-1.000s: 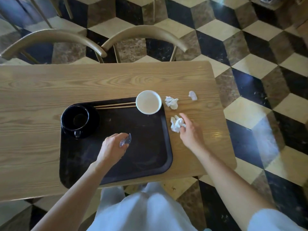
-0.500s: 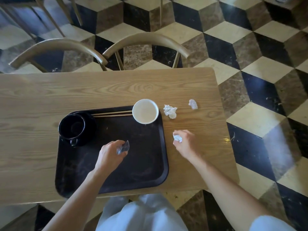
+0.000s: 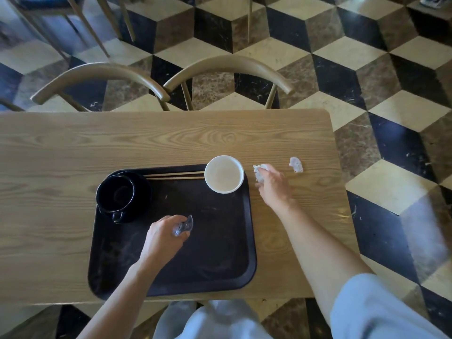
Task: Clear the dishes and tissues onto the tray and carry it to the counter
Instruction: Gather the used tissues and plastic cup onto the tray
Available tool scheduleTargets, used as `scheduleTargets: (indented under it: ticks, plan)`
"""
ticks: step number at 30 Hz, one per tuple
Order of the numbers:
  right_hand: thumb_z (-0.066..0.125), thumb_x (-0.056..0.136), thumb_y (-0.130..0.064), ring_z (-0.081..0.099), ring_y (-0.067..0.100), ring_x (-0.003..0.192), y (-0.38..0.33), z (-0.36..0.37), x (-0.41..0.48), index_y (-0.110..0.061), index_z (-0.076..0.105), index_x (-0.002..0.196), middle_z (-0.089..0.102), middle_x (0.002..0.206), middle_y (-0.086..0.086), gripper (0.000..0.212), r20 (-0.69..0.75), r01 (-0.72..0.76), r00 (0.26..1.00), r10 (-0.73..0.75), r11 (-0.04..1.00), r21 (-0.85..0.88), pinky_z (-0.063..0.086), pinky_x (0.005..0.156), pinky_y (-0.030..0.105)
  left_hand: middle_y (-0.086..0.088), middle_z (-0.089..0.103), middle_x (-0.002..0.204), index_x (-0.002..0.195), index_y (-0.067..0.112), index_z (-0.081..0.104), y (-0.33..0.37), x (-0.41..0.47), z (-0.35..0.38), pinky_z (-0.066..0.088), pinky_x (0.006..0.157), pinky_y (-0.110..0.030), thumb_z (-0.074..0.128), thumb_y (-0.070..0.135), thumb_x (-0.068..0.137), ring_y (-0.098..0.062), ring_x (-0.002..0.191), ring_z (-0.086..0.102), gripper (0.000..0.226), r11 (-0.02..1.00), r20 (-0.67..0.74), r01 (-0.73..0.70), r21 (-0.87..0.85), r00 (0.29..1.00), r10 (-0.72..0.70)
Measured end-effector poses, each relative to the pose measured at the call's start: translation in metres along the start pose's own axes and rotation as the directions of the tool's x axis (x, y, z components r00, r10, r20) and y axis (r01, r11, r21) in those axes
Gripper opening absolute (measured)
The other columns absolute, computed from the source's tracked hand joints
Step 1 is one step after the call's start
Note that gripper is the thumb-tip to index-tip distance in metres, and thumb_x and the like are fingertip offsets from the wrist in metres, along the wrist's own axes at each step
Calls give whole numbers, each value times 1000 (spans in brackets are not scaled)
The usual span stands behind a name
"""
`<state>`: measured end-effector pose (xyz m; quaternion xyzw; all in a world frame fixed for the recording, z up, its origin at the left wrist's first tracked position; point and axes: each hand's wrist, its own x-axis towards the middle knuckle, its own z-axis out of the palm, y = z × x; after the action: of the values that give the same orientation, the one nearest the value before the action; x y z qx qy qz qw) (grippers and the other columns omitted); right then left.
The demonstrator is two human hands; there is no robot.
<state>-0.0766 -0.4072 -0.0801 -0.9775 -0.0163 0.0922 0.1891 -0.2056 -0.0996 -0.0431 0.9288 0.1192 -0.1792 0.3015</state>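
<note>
A dark tray (image 3: 215, 265) lies on the wooden table (image 3: 73, 148). On it stand a black cup (image 3: 117, 195) on a black saucer at the far left, two chopsticks (image 3: 175, 176) along the far rim, and a white bowl (image 3: 224, 174) at the far right corner. My left hand (image 3: 166, 237) hovers over the tray's middle, shut on a small clear wrapper (image 3: 183, 225). My right hand (image 3: 275, 187) is on the table right of the bowl, fingers closed on white crumpled tissue (image 3: 259, 172). Another crumpled tissue (image 3: 296, 165) lies further right.
Two curved-back wooden chairs (image 3: 228, 66) stand tucked against the table's far side. The table's right edge (image 3: 338, 182) is close to the loose tissue. Beyond it is a patterned tile floor.
My right hand closed on the nearest tissue, then moved away from me to the tissue beside the bowl. My left hand stayed over the tray with the wrapper.
</note>
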Motion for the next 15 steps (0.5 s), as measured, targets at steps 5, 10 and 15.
scheduleTargets:
  ticks: [5, 10, 15]
  plan:
    - [73, 79, -2, 67, 32, 95, 6, 0, -5, -14, 69, 115, 65, 113, 10, 38, 27, -39, 999, 38, 999, 19, 51, 76, 33, 13, 65, 91, 107, 31, 73, -7, 3, -8, 59, 60, -37, 77, 27, 76, -12, 72, 66, 31, 1000, -14, -1, -8, 1000, 1]
    - [69, 80, -1, 65, 31, 89, 1, -5, -19, -15, 72, 110, 66, 106, 10, 33, -49, -106, 992, 112, 987, 120, 52, 71, 34, 11, 66, 93, 108, 29, 73, -23, 1, -22, 60, 67, -41, 78, 25, 77, -17, 81, 66, 32, 999, -17, 29, -21, 999, -29]
    - [72, 81, -5, 66, 25, 92, -25, -9, -55, -19, 71, 111, 67, 110, 4, 34, -150, -45, 985, 81, 972, 230, 54, 76, 34, 8, 68, 98, 111, 28, 71, -53, -7, -44, 60, 67, -41, 79, 25, 78, -17, 76, 69, 34, 999, -23, 39, -37, 999, -39]
